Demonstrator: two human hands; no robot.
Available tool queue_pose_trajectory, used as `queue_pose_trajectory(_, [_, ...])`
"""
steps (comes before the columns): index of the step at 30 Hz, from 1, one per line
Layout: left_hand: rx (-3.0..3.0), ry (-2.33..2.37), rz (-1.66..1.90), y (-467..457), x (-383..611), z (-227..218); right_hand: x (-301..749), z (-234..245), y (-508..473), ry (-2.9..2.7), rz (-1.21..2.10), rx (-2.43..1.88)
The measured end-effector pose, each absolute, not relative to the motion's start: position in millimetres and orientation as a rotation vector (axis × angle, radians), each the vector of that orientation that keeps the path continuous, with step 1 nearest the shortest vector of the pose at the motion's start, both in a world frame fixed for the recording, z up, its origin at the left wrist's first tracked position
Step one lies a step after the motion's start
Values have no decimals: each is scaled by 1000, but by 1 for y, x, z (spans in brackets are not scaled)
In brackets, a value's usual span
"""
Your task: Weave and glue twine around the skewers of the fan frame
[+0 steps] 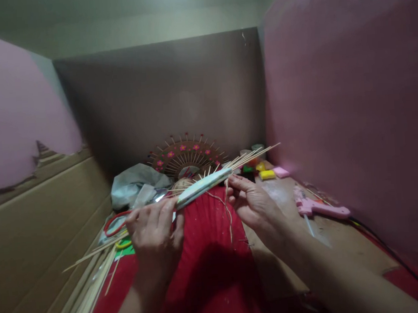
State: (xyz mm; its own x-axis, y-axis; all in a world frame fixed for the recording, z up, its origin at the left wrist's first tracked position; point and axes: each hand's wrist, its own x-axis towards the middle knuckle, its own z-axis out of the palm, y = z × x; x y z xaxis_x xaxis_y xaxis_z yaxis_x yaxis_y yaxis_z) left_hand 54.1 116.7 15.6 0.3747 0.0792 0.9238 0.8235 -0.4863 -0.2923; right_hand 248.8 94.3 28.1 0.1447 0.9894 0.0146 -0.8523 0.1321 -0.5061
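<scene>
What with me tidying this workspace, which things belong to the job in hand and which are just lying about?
In use, apparently:
pale panel with thin sticks, in the left hand
string, hanging from the right hand

Lying about, as far as I can tell:
flower-decorated fan
pink glue gun
yellow block
crumpled gray bundle

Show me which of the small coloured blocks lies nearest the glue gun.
The pink block, at the right end of the group; the yellow block and green block lie farther from the glue gun.
</scene>
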Motion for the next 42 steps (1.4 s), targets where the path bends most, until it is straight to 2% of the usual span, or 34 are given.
queue_pose_trajectory(25, [-1925, -742, -1095, 116, 59, 9, 256, 16, 103, -347, 1281, -516])
queue_pose_trajectory(42, [-1961, -744, -1067, 117, 59, 6, 256, 20, 103, -203, 1366, -523])
